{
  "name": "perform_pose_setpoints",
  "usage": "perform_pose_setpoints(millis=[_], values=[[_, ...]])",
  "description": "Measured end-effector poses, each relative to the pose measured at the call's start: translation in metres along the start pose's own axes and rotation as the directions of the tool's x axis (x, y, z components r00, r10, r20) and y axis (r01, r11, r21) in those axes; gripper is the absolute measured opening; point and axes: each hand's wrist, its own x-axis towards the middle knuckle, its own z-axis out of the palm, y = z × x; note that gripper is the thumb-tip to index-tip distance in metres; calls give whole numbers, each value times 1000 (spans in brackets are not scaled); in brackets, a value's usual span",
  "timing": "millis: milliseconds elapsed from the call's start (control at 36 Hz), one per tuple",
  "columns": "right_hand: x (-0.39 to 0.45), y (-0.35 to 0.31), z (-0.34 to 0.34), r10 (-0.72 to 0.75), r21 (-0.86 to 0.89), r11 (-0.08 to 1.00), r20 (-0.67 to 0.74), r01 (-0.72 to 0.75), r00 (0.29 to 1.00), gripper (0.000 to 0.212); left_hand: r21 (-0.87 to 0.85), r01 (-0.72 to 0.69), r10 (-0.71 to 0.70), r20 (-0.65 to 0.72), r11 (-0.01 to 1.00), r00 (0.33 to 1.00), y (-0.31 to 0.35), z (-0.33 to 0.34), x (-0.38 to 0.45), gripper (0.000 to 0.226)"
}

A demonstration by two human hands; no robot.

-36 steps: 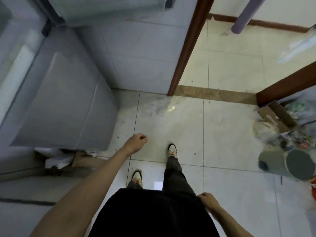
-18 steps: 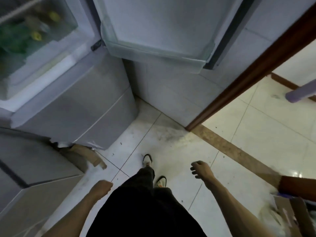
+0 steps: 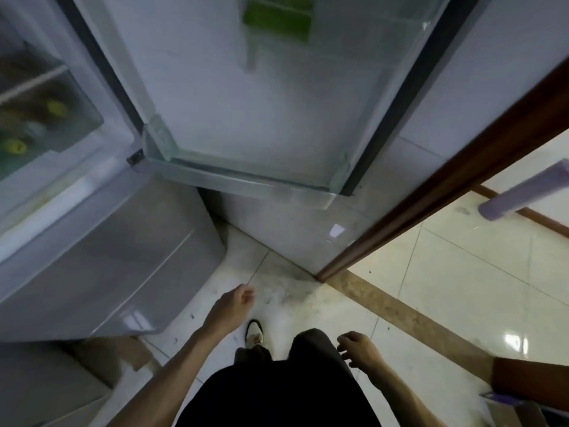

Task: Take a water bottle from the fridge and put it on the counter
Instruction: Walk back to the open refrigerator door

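Note:
The grey fridge (image 3: 101,272) stands at the left with its upper door (image 3: 252,118) swung open toward me. Inside the open compartment, bottles with yellow caps (image 3: 15,146) lie blurred behind a clear drawer front. A green-labelled item (image 3: 277,23) sits in the door shelf at the top. My left hand (image 3: 232,306) hangs low in front of the fridge's lower section, fingers loosely curled and holding nothing. My right hand (image 3: 357,348) is by my hip, fingers loosely bent and holding nothing. No counter is in view.
A brown door frame (image 3: 446,192) runs diagonally at the right, with a lit tiled room beyond. A purple bar (image 3: 523,192) sticks in from the right edge. Cardboard (image 3: 135,349) lies under the fridge's front. My feet stand on white floor tiles (image 3: 308,303).
The view has tilted up and closer to the fridge, showing more of the open door. My left hand has swung forward toward the fridge; my right hand has dropped back to my hip.

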Motion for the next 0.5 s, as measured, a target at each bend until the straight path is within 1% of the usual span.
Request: perform_pose_setpoints(millis=[28,56,83,111,139,167,194,222,250,278,306,361,389,417,472,500], values=[[2,-6,-7,-13,21,1000,-9,13,1000,21,31,-107,109,-80,994,991,25,-8,3,30],[5,-14,-15,-32,41,999,-31,33,999,21,84,-227,239,-184,970,953,49,-15,5,28],[8,-24,-24,-59,53,997,-59,62,996,20,161,-354,387,-291,921,875,71,-22,6,27],[11,-36,-34,-99,58,993,-93,105,991,19,253,-474,537,-386,844,750,93,-29,6,25],[14,-51,-45,-145,57,987,-125,153,982,18,345,-566,661,-453,749,598,114,-35,4,25],[16,-67,-57,-197,53,977,-156,208,968,18,429,-617,744,-486,660,458,134,-40,4,25],[16,-85,-70,-249,50,964,-186,262,951,18,498,-633,793,-498,593,351,152,-45,4,26],[15,-104,-83,-307,45,945,-217,324,927,19,553,-625,819,-501,551,280,169,-50,4,29],[13,-123,-97,-362,44,923,-249,383,899,19,598,-593,829,-498,540,253,184,-54,5,33],[10,-142,-111,-416,43,895,-282,445,865,18,633,-542,828,-490,554,274,196,-55,7,36],[6,-161,-126,-462,47,865,-312,499,830,17,659,-479,815,-476,580,331,207,-54,10,38],[-8,-194,-155,-554,51,787,-378,614,742,18,668,-361,741,-457,651,492,218,-49,17,44],[-16,-208,-169,-608,29,734,-415,678,677,18,662,-320,703,-458,678,544,218,-44,21,46],[-26,-220,-182,-661,-11,675,-453,737,599,18,659,-294,683,-466,692,563,216,-39,24,46],[-46,-238,-205,-740,-80,543,-515,836,432,18,658,-273,676,-495,702,545,210,-30,30,42],[-55,-247,-215,-756,-79,472,-548,878,357,19,645,-270,669,-518,715,534,208,-27,32,40]])
